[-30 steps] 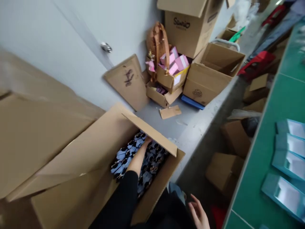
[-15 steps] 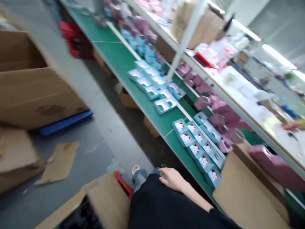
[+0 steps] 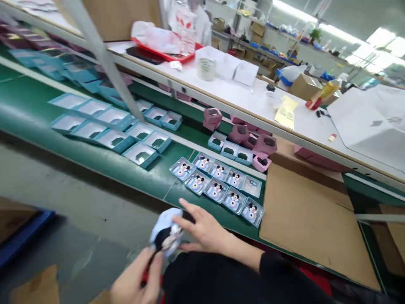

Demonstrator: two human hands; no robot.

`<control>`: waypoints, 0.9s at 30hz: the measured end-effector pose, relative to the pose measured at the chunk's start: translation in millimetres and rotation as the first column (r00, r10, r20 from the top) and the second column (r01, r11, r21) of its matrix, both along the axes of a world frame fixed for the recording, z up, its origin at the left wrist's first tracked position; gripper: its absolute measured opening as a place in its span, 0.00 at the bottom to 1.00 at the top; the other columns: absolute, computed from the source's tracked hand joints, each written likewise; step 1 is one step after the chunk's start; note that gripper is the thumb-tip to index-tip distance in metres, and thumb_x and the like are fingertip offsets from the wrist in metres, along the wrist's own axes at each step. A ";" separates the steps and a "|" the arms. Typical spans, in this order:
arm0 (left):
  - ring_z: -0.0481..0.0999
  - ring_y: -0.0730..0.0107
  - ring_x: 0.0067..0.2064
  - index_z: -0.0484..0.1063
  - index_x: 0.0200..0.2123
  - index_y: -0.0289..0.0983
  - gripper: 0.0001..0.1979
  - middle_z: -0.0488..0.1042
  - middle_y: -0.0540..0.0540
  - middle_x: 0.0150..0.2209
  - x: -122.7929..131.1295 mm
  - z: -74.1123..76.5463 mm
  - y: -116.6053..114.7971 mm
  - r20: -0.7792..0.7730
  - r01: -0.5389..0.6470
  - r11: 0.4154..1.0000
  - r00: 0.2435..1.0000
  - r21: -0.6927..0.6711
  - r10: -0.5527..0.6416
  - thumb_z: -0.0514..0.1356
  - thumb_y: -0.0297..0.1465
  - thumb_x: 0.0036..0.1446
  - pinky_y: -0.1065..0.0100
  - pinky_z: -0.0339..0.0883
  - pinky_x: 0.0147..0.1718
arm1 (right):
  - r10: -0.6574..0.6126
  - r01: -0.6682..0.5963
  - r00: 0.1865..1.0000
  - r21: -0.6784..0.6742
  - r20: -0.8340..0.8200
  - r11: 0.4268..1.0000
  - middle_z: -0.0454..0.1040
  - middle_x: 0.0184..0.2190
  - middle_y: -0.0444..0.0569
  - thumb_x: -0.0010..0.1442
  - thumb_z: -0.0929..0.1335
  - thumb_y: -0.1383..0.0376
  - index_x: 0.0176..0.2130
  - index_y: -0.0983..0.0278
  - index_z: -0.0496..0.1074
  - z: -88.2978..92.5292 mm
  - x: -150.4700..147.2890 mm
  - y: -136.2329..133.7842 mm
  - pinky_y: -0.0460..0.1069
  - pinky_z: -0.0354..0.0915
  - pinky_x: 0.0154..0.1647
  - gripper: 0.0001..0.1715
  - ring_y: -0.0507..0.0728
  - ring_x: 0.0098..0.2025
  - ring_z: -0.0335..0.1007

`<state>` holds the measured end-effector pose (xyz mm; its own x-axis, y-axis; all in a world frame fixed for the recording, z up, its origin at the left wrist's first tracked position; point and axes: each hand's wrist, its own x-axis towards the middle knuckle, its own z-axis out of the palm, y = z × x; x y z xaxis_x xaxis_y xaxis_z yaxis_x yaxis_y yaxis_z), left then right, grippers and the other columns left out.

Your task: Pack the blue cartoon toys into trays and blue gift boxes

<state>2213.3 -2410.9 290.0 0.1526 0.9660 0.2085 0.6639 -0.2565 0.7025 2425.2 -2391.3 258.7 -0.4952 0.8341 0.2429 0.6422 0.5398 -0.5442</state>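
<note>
My left hand (image 3: 139, 276), at the bottom, is closed on the lower left of a light-blue mouse-figure toy (image 3: 169, 240), blurred by motion and partly black and white. My right hand (image 3: 205, 230) has its fingers spread around the toy's right side; one fingertip overlaps its edge, though I cannot tell how firmly it touches. Just beyond, on the green bench (image 3: 158, 179), several blue trays hold similar mouse-figure toys (image 3: 217, 190) under what looks like clear covering. One tray (image 3: 252, 185) at the right end of the back row shows no mouse figure.
More blue trays (image 3: 109, 114) with cut-out windows stand to the left. Pink boxes (image 3: 238, 134) sit under the white shelf (image 3: 240, 95). A large cardboard box (image 3: 303, 211) is at right. A slanting metal post (image 3: 106, 59) rises at left.
My view has swung right, closer over the bench. My left hand has come into view with the light-blue toy. My right hand has lifted from my lap to the toy.
</note>
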 end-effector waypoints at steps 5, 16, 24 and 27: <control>0.75 0.67 0.29 0.74 0.33 0.41 0.14 0.77 0.48 0.30 142.5 -16.9 58.0 0.114 0.534 0.780 0.842 -0.326 -0.528 0.52 0.38 0.66 0.70 0.64 0.30 | -0.435 0.433 0.900 -0.086 -0.005 0.897 0.52 0.69 0.63 0.57 0.72 0.59 0.72 0.63 0.34 -45.1 114.5 -52.4 0.61 0.61 0.64 0.59 0.65 0.69 0.52; 0.72 0.60 0.38 0.76 0.47 0.42 0.16 0.76 0.45 0.40 272.8 -90.4 192.7 0.420 0.708 0.479 0.699 -0.518 -0.579 0.61 0.42 0.59 0.67 0.62 0.37 | -0.953 0.927 0.040 -0.368 0.299 -0.076 0.66 0.56 0.62 0.51 0.70 0.53 0.62 0.68 0.58 -169.9 237.7 -24.2 0.60 0.60 0.59 0.45 0.69 0.58 0.61; 0.74 0.56 0.44 0.75 0.42 0.35 0.12 0.76 0.39 0.44 351.8 -198.4 324.0 0.137 0.699 0.561 0.671 -0.444 -0.728 0.54 0.34 0.63 0.62 0.65 0.45 | -0.842 0.922 0.078 -0.359 0.534 -0.142 0.65 0.56 0.62 0.54 0.70 0.55 0.58 0.69 0.63 -223.6 262.3 -0.3 0.55 0.59 0.56 0.37 0.68 0.59 0.61; 0.72 0.54 0.51 0.73 0.47 0.33 0.13 0.71 0.34 0.53 407.8 -225.4 340.4 -0.003 0.719 0.543 0.601 -0.434 -0.799 0.54 0.28 0.61 0.58 0.62 0.52 | -0.851 0.928 0.045 -0.337 0.523 -0.157 0.65 0.56 0.62 0.59 0.67 0.53 0.56 0.68 0.65 -229.0 256.5 -2.0 0.55 0.60 0.55 0.31 0.67 0.58 0.63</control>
